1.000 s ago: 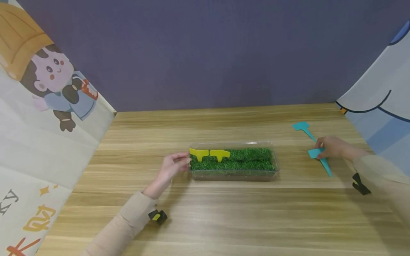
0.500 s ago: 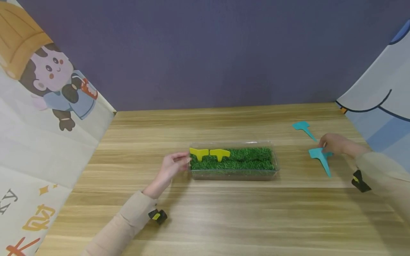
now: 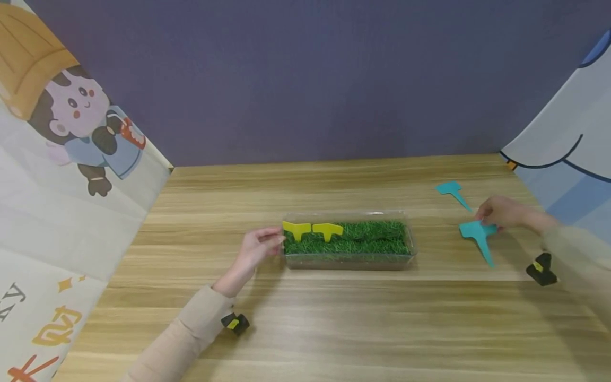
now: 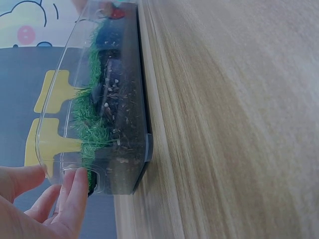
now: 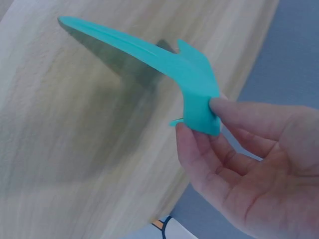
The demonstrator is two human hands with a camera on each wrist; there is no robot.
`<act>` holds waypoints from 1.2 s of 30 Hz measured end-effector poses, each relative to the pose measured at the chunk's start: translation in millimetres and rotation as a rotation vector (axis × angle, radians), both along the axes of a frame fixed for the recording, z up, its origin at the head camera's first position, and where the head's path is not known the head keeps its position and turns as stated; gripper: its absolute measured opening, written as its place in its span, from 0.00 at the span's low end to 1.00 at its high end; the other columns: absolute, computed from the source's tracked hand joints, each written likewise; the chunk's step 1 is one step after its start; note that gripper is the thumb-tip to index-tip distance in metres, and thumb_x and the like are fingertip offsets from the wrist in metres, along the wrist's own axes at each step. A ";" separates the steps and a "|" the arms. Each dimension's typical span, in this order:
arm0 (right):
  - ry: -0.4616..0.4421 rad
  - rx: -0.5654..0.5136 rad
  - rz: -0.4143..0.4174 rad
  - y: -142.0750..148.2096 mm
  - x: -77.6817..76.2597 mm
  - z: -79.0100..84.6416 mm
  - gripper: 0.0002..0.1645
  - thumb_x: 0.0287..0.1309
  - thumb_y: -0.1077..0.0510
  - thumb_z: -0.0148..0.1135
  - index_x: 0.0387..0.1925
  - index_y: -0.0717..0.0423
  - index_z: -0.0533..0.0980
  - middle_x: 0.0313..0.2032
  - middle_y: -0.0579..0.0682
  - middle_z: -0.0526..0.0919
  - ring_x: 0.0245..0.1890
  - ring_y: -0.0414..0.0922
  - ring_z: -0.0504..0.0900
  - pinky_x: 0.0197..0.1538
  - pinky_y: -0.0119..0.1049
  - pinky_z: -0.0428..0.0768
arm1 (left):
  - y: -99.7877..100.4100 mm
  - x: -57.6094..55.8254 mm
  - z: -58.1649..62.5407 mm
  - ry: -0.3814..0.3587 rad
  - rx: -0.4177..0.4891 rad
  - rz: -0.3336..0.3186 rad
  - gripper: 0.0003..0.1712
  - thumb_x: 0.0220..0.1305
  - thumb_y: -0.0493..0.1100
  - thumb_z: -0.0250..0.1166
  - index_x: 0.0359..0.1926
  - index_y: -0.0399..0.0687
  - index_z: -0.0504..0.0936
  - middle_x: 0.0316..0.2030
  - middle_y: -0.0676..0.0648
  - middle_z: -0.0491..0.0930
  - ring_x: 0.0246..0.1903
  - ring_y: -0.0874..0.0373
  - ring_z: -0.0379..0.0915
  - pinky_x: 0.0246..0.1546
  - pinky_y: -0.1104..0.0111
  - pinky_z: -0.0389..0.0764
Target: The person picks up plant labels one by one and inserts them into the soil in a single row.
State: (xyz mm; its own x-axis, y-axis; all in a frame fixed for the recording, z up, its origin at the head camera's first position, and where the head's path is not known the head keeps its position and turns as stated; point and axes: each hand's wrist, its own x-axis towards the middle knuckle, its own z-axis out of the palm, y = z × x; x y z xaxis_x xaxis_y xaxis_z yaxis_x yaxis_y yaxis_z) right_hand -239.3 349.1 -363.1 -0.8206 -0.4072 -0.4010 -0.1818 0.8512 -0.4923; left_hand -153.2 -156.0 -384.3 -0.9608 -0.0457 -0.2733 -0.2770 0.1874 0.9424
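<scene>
My right hand (image 3: 503, 211) pinches the broad head of a turquoise T-shaped plant label (image 3: 477, 232) between thumb and fingers. In the right wrist view, the pointed stem of the turquoise plant label (image 5: 192, 74) sticks out to the left, its shadow on the wood. My left hand (image 3: 255, 249) touches the left end of a clear plastic box (image 3: 348, 262) filled with green artificial grass. In the left wrist view, fingertips (image 4: 77, 181) rest at the end wall. Two yellow plant labels (image 3: 297, 230) stand upright in the grass at its left, side by side.
A second turquoise plant label (image 3: 451, 189) lies on the wooden table (image 3: 334, 318), behind the held one. Dark soil-like filling (image 4: 117, 99) shows through the box's side. A purple-grey panel (image 3: 334, 79) closes off the back, with printed cloths (image 3: 38, 212) at both sides.
My right hand has shifted its grip from the middle of the turquoise label to the right side of its head, and the label has turned more upright. My left hand stays put.
</scene>
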 end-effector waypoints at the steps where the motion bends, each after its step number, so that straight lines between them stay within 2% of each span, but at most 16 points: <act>1: 0.001 -0.005 -0.008 -1.0 1.4 1.9 0.10 0.52 0.71 0.50 0.34 0.76 0.73 0.24 0.47 0.75 0.15 0.38 0.70 0.21 0.32 0.78 | -0.1 0.2 -0.1 0.001 -0.002 -0.002 0.19 0.55 0.34 0.60 0.50 0.34 0.73 0.46 0.36 0.75 0.37 0.50 0.76 0.40 0.65 0.80; 9: 0.083 -0.064 -0.051 -11.2 11.0 16.0 0.13 0.56 0.69 0.48 0.40 0.78 0.70 0.33 0.60 0.79 0.27 0.43 0.78 0.29 0.38 0.82 | -1.6 2.0 -0.7 -0.001 0.008 0.002 0.20 0.54 0.33 0.61 0.49 0.34 0.73 0.46 0.36 0.75 0.39 0.49 0.76 0.40 0.66 0.80; 14: 0.156 -0.110 -0.082 -19.6 18.3 22.0 0.14 0.58 0.67 0.48 0.42 0.75 0.71 0.34 0.60 0.79 0.25 0.39 0.77 0.28 0.34 0.80 | -2.3 2.9 -1.1 0.000 0.011 -0.003 0.20 0.54 0.32 0.61 0.50 0.34 0.73 0.46 0.36 0.75 0.40 0.49 0.75 0.40 0.66 0.80; 21: 0.350 -0.106 -0.106 -34.1 28.9 30.9 0.14 0.57 0.63 0.52 0.42 0.69 0.73 0.37 0.66 0.78 0.25 0.29 0.73 0.23 0.29 0.74 | -3.4 3.7 -0.9 -0.002 0.010 -0.008 0.20 0.54 0.32 0.60 0.50 0.34 0.73 0.46 0.36 0.75 0.40 0.48 0.75 0.40 0.66 0.80; 29: 0.364 -0.081 -0.172 -52.0 38.8 39.9 0.19 0.60 0.56 0.50 0.46 0.67 0.72 0.40 0.67 0.75 0.30 0.47 0.74 0.19 0.33 0.65 | -4.9 5.1 -1.0 -0.008 0.019 -0.008 0.20 0.54 0.32 0.60 0.50 0.34 0.73 0.46 0.35 0.75 0.41 0.48 0.75 0.41 0.65 0.80; 36: 0.419 -0.114 -0.181 -61.3 45.1 47.1 0.18 0.60 0.56 0.50 0.46 0.65 0.72 0.40 0.65 0.75 0.38 0.58 0.74 0.24 0.37 0.72 | -4.8 5.4 -0.9 -0.012 0.018 -0.002 0.20 0.54 0.32 0.60 0.50 0.34 0.73 0.46 0.36 0.75 0.41 0.49 0.75 0.42 0.64 0.79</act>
State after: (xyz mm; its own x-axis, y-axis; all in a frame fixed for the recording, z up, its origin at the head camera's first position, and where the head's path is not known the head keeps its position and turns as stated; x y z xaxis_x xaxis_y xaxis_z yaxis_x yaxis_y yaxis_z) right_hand -194.2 287.8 -316.0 -0.9640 -0.2652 0.0192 -0.2388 0.8321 -0.5006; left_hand -147.8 -160.8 -385.2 -0.9576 -0.0384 -0.2855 -0.2877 0.1707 0.9424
